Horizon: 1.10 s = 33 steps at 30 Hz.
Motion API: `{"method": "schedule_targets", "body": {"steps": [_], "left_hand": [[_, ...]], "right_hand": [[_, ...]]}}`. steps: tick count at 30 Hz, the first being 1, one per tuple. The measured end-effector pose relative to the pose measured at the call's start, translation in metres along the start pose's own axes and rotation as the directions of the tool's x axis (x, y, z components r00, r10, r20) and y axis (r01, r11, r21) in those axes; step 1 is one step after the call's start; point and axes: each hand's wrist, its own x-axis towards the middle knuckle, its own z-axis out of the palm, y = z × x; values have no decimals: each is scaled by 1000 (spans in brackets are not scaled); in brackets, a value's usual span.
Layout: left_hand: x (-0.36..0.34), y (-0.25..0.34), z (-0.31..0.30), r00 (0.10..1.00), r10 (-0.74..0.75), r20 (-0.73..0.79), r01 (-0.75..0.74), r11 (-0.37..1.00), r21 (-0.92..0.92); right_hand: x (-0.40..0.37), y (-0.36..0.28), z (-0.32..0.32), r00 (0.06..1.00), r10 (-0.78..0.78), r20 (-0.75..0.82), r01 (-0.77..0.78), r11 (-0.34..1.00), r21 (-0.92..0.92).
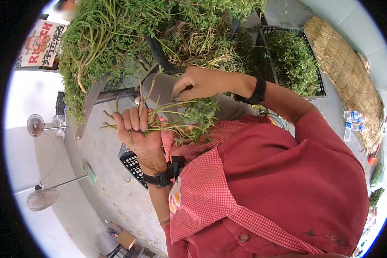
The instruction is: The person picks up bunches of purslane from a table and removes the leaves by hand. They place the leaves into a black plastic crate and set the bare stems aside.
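Observation:
My left hand [135,131] is wrapped round a small bunch of leafy green stems [198,118]. The cut ends stick out past my fingers, and the leaves hang over my lap. Beside it, my right hand [198,84] has curled fingers, with thumb and forefinger pinched at one stem of the bunch. The fingertips partly hide that stem. A large tangled heap of the same kind of greens [116,38] lies on a metal-framed stand just past my right hand.
A black crate [290,60] full of greens stands to my right. Another black crate [132,165] is on the floor at my left. A rolled straw mat [344,73], water bottles [353,122], fans [43,199] and a printed sign [41,44] are around the room.

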Motion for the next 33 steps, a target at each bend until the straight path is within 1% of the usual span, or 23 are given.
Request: {"method": "schedule_targets", "body": {"steps": [1,3,4,6,7,8,9,13,15,16,18,19,21,22,24,25,27,28,29,30,31,32,33], "left_hand": [[0,0,0,999,16,-27,-15,999,32],[0,3,-3,998,33,-54,-29,997,64],[1,5,-6,999,24,-31,-21,995,93],[-1,6,-9,1000,8,-12,-6,992,124],[-2,5,-5,999,23,-37,-17,989,149],[-2,4,-3,997,41,-61,-30,984,175],[-2,3,-4,997,41,-61,-30,984,175],[-2,0,-2,999,22,-44,-17,993,113],[-2,0,-2,999,20,-27,-18,997,78],[-2,0,-3,999,15,-35,-13,998,59],[-3,1,-3,999,11,-46,-9,999,40],[-4,0,-3,999,13,-41,-11,999,40],[-3,0,-4,999,18,-37,-17,999,36],[-4,1,-6,999,21,-30,-19,998,58],[-5,0,-8,999,33,-25,-31,996,79],[-5,-4,-8,999,6,-44,-2,995,103],[-7,-5,-7,998,-16,-65,24,992,123],[-9,-4,-6,999,-22,-49,28,993,117],[-9,-3,-4,999,-25,-31,28,994,109],[-9,-1,-3,1000,-27,-12,28,994,102],[-9,0,-2,1000,-27,8,26,995,94],[-9,1,-3,1000,-11,13,10,996,90],[-10,2,-4,999,10,-51,-5,996,93]], "right_hand": [[0,1,1,1000,1,1,-1,1000,1],[0,3,3,992,-77,-100,46,959,-279],[2,6,3,992,-76,-101,45,959,-278],[4,12,3,981,121,-152,-177,881,-438],[4,11,3,981,120,-153,-176,881,-439],[4,11,3,979,170,-110,-182,977,-111],[3,10,4,978,203,-54,-185,954,234],[4,9,7,990,139,10,-136,954,267],[3,-3,4,970,241,-23,-235,961,147],[5,1,4,971,239,-20,-233,961,145],[7,12,8,1000,-25,2,26,992,-122],[7,10,9,1000,-24,4,25,992,-122],[5,6,10,997,82,11,-81,993,-82],[5,3,9,996,83,17,-81,993,-83],[5,-1,9,963,234,-133,-248,963,-105],[7,7,10,965,232,-126,-246,963,-109],[14,29,9,930,-51,-363,-99,918,-384],[16,27,5,933,-54,-357,-96,916,-388],[17,25,-1,867,174,-468,-258,958,-122],[18,23,-9,758,409,-508,-382,910,162],[18,48,-18,707,527,-471,-310,830,464],[16,46,-24,717,520,-465,-312,835,453],[11,44,-28,803,487,-345,-284,820,496]]}}
